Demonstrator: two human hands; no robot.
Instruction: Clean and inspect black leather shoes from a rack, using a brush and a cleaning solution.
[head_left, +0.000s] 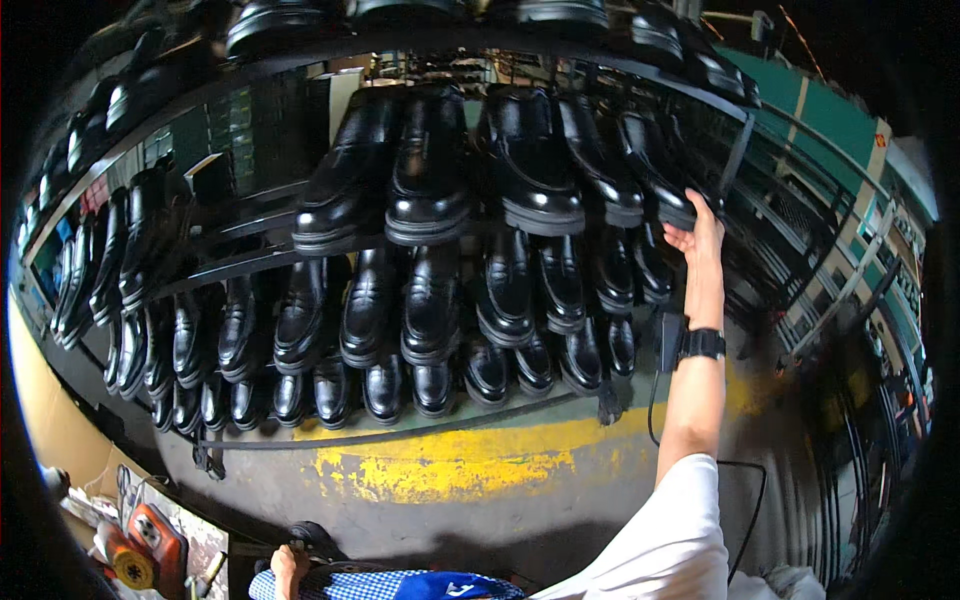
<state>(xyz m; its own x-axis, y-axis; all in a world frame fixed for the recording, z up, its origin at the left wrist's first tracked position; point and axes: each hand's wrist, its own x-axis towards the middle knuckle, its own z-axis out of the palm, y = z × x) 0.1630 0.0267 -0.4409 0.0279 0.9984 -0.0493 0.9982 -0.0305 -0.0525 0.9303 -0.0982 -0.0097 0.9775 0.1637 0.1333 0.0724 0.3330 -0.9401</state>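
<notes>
At the right end of the rack's upper row, my right hand [703, 232] grips the toe of a black loafer [652, 160]. Its fingers curl round the front of the sole. More glossy black loafers [530, 165] stand side by side to its left, toes toward me. My left hand [288, 571] is low at the left edge of my body, its fingers curled. Beside it is a dark rounded object [316, 541], too dim to name; what the fingers hold is unclear.
The dark metal rack [230, 268] carries several tiers of black shoes. Below it, the grey floor bears a worn yellow stripe [440, 465]. An orange and yellow tool or container [150, 545] sits on a bench at lower left. Metal rails [835, 290] stand to the right.
</notes>
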